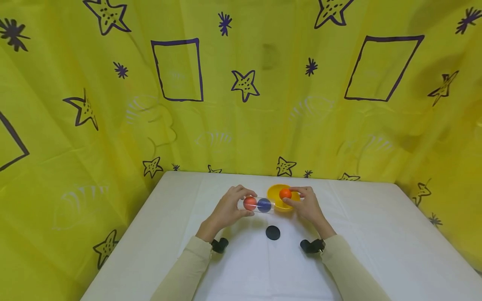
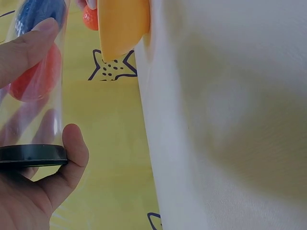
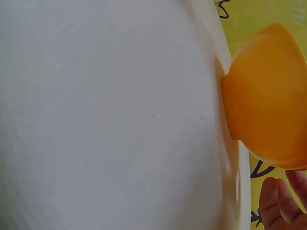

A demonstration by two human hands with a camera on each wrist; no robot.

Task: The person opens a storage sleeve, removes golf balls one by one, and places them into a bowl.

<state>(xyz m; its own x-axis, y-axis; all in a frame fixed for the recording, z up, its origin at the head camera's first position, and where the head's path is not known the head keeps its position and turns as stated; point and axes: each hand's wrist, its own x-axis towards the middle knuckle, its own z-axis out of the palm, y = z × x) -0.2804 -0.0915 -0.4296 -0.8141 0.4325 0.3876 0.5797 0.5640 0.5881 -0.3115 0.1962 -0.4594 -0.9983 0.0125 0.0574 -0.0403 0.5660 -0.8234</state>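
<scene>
My left hand (image 1: 227, 207) grips a clear plastic tube (image 2: 55, 122), held nearly level above the table. Inside it a red ball (image 1: 249, 203) lies beside a dark blue ball (image 1: 264, 205). A black cap (image 2: 33, 155) closes the tube's end near my palm in the left wrist view. Over the yellow bowl (image 1: 280, 207), my right hand (image 1: 308, 205) pinches an orange ball (image 1: 285, 193) between thumb and fingers. The tube's far end overlaps the bowl's left rim in the head view. In the right wrist view the bowl hides the orange ball.
On the white-covered table (image 1: 241, 267), a flat black disc (image 1: 273, 233) lies in front of the bowl, between my forearms. A yellow curtain (image 1: 241, 125) with drawn stars hangs behind the table and along its sides. Each wrist wears a small black device (image 1: 312, 246).
</scene>
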